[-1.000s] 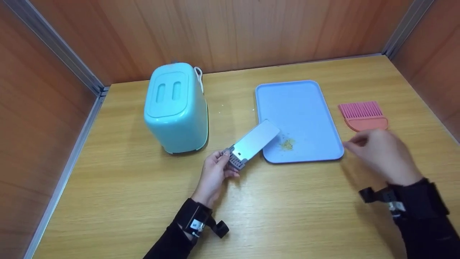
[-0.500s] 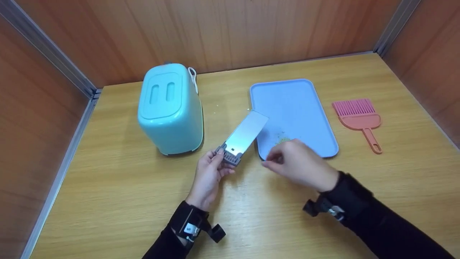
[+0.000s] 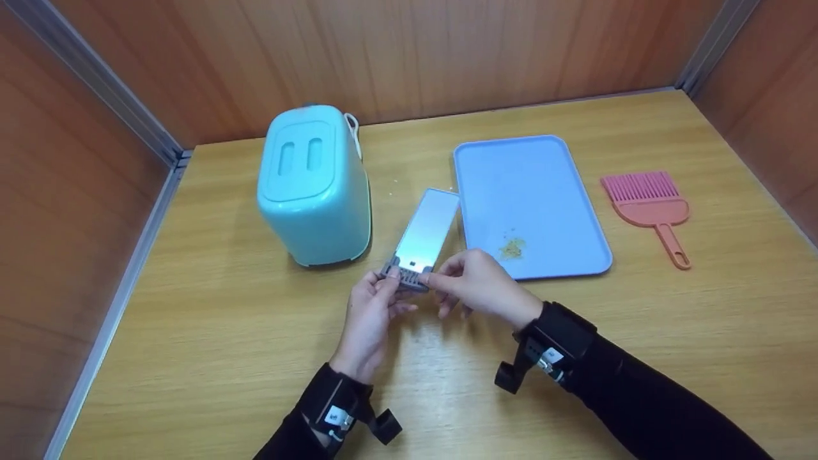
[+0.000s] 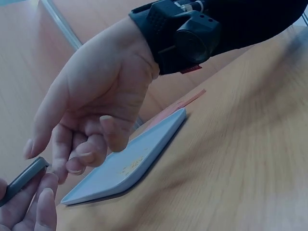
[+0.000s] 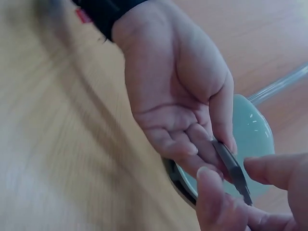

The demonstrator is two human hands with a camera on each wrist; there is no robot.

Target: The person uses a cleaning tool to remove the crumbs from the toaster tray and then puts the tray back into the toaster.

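A flat silver tray with a grey ribbed end [image 3: 425,236] is held between both hands above the wooden table [image 3: 255,332]. My left hand [image 3: 374,306] grips its grey end from the left; in the right wrist view the left hand [image 5: 192,125] has fingers and thumb round the thin grey edge [image 5: 231,168]. My right hand [image 3: 473,284] pinches the same end from the right; in the left wrist view the right hand [image 4: 91,110] touches the grey edge [image 4: 24,178]. A mint-green toaster [image 3: 314,185] stands to the left.
A light blue tray [image 3: 530,204] with a small pile of crumbs [image 3: 511,248] lies right of the hands. A pink brush [image 3: 652,204] lies further right. Wooden walls close in the table at the back and both sides.
My right hand came left from beside the pink brush to the silver tray's grey end and took hold. The silver tray swung off the blue tray to point more away from me.
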